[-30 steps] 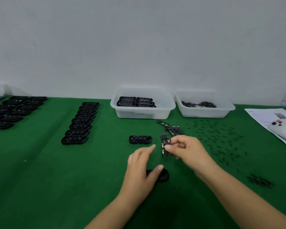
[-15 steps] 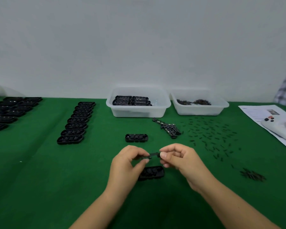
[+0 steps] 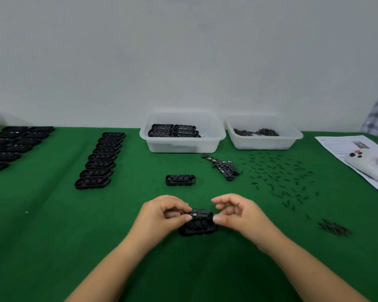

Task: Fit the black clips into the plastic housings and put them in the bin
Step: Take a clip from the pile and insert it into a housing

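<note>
Clip (image 3: 200, 213) pinched by both grips, left hand (image 3: 162, 216) & right hand (image 3: 238, 216), just above housing (image 3: 198, 228) on table (image 3: 52, 236): fitting step, next prob. needs pressing down w/ alignment.

Housing (image 3: 198, 227) sits on the counter (image 3: 52, 236) front centre, clip (image 3: 200, 213) on top of it, left hand (image 3: 162, 214) and right hand (image 3: 238, 214) either side. Second housing (image 3: 180, 180) behind it. Housing row (image 3: 99, 160) to the left, more rows (image 3: 11, 144) far left. Bin (image 3: 182, 136) with housings centre back, parts bin (image 3: 263, 136) right of it. Clip pile (image 3: 224, 167) before the bins, loose bits (image 3: 279, 173) right of that. Paper (image 3: 340, 147) and controller (image 3: 369, 163) far right.
</note>
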